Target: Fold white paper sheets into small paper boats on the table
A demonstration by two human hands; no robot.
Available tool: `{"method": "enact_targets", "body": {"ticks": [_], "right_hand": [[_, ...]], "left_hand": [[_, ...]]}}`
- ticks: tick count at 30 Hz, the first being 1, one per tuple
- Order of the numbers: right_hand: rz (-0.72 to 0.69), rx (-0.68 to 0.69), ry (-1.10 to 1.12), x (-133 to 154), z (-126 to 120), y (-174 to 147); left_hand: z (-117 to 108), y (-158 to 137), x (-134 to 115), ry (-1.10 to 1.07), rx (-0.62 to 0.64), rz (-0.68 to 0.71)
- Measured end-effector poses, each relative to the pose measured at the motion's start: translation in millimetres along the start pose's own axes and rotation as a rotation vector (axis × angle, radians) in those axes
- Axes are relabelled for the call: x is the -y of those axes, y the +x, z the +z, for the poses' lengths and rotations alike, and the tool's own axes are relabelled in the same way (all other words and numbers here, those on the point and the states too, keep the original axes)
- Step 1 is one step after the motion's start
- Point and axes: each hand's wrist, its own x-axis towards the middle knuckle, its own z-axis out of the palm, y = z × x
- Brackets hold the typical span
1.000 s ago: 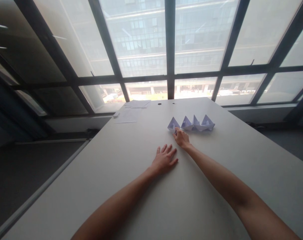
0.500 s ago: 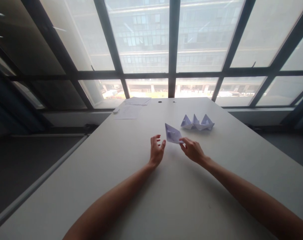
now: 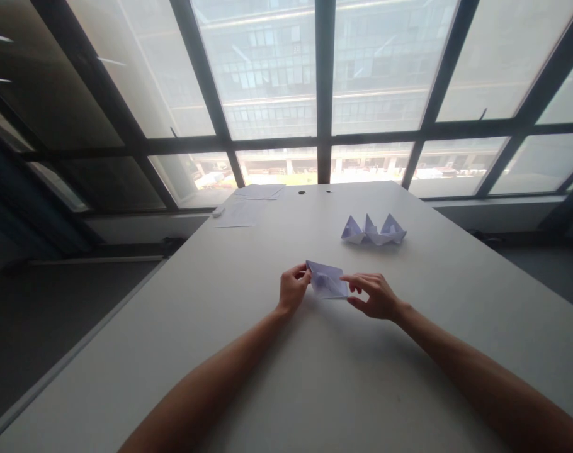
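Observation:
My left hand [image 3: 293,290] pinches the left corner of a folded white paper piece [image 3: 328,282], which has a diamond-like outline and creases in its middle. My right hand [image 3: 374,297] is by the paper's right end, thumb and fingers apart. Its index fingertip reaches the paper's right edge; whether it touches I cannot tell. Beyond the hands, folded paper boats [image 3: 385,231] stand close together on the white table [image 3: 286,384], their points upward.
Flat white sheets [image 3: 237,214] lie at the far left of the table, with a small white object [image 3: 218,212] beside them. Round holes [image 3: 301,192] show in the tabletop near its far edge. A large framed window [image 3: 277,75] rises behind.
The folded paper has come lower and turned. My left hand, open before, now grips its left corner. My right hand has let go of the right end and spread its fingers.

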Motion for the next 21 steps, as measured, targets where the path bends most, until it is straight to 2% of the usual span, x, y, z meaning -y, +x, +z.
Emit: {"method": "enact_targets", "body": {"ticks": [3, 5, 8, 12, 17, 21], "right_hand": [[0.207, -0.218, 0.181, 1, 8, 1], [0.328, -0.260, 0.328, 4, 16, 4], [0.400, -0.148, 0.501, 8, 26, 8], [0.427, -0.023, 0.549, 9, 33, 10], [0.393, 0.061, 0.595, 11, 31, 10], [0.361, 0.066, 0.557, 15, 26, 10]], "left_hand": [[2, -6, -7, 0.092, 0.019, 0.044], [4, -11, -12, 0.142, 0.071, 0.081], [10, -18, -16, 0.166, 0.143, 0.109], [14, -24, -16, 0.099, 0.148, 0.092], [14, -24, -18, 0.179, 0.228, 0.180], [13, -24, -22, 0.221, 0.235, 0.286]]}}
